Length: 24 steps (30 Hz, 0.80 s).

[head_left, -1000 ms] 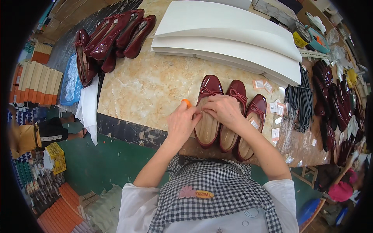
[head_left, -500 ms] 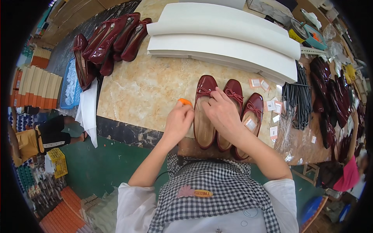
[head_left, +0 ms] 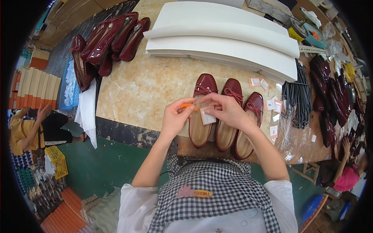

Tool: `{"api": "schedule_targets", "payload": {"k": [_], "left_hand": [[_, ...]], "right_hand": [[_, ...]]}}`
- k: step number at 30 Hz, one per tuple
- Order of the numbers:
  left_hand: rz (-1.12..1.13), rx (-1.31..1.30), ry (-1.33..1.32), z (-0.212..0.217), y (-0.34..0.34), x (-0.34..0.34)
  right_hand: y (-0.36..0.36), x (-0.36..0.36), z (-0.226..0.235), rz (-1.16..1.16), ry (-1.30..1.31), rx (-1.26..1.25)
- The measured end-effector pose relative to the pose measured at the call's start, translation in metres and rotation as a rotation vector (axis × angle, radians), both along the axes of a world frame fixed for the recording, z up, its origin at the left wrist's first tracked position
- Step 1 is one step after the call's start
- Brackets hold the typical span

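Burgundy flats [head_left: 224, 112], three of them, lie side by side with toes pointing away at the near edge of a marbled beige tabletop [head_left: 143, 89], and both hands work just above the leftmost one. The left hand [head_left: 175, 116] pinches a small orange tool [head_left: 187, 105] between thumb and fingertips. The right hand [head_left: 227, 110] is closed on a thin clear strip, with a small white tag [head_left: 208, 116] hanging below it over the shoe's tan insole; the two hands nearly meet.

A dark patterned band [head_left: 128, 134] trims the table's near edge, and beyond it the green floor [head_left: 105, 167] drops away to the left. At the far side of the table, stacked white foam sheets [head_left: 221, 42] span most of the width, leaving an open stretch of bare stone between them and the shoes. More burgundy shoes [head_left: 108, 39] are piled at the far left corner, above a white cloth [head_left: 88, 112] that hangs over the table's left edge. Just right of the three flats, loose paper tags [head_left: 272, 105] are scattered, then a bundle of black strips [head_left: 297, 101] and a heap of dark shoes [head_left: 330, 97] crowd the right end.

Another person in yellow [head_left: 29, 128] sits low at the left, and someone in pink [head_left: 345, 174] at the lower right; both are well apart from the hands.
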State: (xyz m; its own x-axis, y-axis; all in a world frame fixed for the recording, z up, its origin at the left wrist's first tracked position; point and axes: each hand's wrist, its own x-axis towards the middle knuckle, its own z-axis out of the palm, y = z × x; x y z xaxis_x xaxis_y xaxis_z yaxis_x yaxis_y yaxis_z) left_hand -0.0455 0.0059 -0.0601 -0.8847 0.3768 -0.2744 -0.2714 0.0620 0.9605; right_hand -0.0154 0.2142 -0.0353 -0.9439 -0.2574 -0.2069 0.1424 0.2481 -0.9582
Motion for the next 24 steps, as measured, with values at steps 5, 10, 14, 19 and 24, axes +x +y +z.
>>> {"api": "schedule_targets", "payload": {"k": [5,10,14,19,24], "left_hand": [[0.013,-0.090,0.063,0.006,-0.001,0.002],[-0.059,-0.213,0.186,0.009,-0.005,0.001],[-0.081,-0.171,0.307,-0.003,-0.007,-0.002],[-0.124,-0.277,0.313,-0.006,-0.009,-0.010],[-0.141,-0.195,0.280,-0.023,-0.013,-0.018]], "right_hand": [[-0.006,-0.003,0.006,-0.055,-0.041,0.009],[-0.010,-0.005,-0.010,-0.148,0.184,0.049],[-0.008,-0.006,-0.013,-0.173,0.103,-0.087],[-0.004,-0.005,-0.004,-0.174,0.161,-0.130],[-0.008,-0.009,-0.020,-0.200,0.171,-0.149]]}}
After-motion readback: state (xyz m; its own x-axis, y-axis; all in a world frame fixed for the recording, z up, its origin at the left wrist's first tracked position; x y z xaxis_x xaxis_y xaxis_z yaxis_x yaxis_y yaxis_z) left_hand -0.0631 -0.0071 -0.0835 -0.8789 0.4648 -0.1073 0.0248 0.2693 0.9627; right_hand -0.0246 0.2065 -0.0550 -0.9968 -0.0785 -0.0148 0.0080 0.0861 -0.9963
